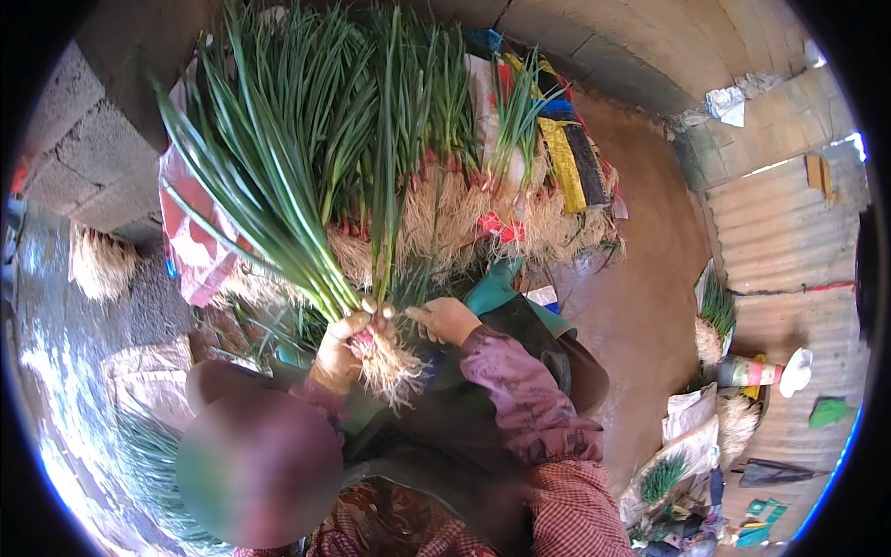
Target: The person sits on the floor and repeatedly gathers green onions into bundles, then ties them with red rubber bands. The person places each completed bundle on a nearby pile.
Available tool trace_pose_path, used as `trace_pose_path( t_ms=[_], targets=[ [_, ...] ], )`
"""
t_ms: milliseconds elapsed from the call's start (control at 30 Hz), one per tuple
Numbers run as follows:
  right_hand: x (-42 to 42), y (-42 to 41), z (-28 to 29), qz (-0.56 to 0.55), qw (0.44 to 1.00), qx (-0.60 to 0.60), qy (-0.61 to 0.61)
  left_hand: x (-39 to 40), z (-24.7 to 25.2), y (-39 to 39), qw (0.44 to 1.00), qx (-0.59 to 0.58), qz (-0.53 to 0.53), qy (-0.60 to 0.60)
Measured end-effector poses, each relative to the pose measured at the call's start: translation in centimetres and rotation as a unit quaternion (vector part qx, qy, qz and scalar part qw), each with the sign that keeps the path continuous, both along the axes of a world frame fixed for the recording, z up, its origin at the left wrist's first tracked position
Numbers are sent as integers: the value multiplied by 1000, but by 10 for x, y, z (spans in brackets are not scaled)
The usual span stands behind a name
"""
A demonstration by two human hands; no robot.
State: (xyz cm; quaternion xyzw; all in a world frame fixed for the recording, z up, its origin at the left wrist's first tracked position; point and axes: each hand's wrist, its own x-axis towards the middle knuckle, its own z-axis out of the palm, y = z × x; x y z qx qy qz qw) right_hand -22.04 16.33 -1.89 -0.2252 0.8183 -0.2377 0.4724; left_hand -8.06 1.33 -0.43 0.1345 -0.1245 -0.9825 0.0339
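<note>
A bunch of green onions with long green leaves (271,188) is gripped near its reddish bulbs by my left hand (341,348). Its pale roots (395,369) hang towards my lap. Just right of the bunch is my right hand (442,322), its fingers bent and pointing left near the stems; whether a thin stalk or leaf lies between them cannot be told. Beyond both hands, more green onions (445,90) lie in a row on sacks, with pale roots (445,209) towards me.
A concrete block wall (90,153) stands at the left. Another root bundle (103,263) lies beside it, and a heap of green onions (153,466) is at lower left. At right, a traffic cone (750,372) and more onions (717,306) lie along a corrugated wall (786,244).
</note>
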Motion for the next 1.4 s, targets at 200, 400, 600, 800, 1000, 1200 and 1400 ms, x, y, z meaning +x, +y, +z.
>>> trace_pose_path(
  t_ms=[200, 400, 600, 800, 1000, 1200, 1400],
  targets=[
    [-13, -46, 57, -235, 946, -217, 49, -6, -8, -1, 999, -4, -35, 4],
    [-15, -53, 20, -275, 873, -324, -239, -9, -19, -1, 997, -46, -22, -66],
    [-14, -55, 45, -216, 915, -224, 258, -11, -8, -3, 990, -80, -53, -104],
    [6, -70, 25, -127, 936, -142, 295, -10, -17, -1, 965, -192, -66, -167],
    [-14, -44, 43, -35, 981, -188, -32, -12, -2, 4, 960, -195, -47, -195],
    [5, -33, 53, 160, 894, -177, 380, -10, -11, 1, 969, -170, -59, -169],
    [-8, -47, 6, 136, 841, -170, 495, -8, 0, 4, 982, -130, -77, -114]
  ],
)
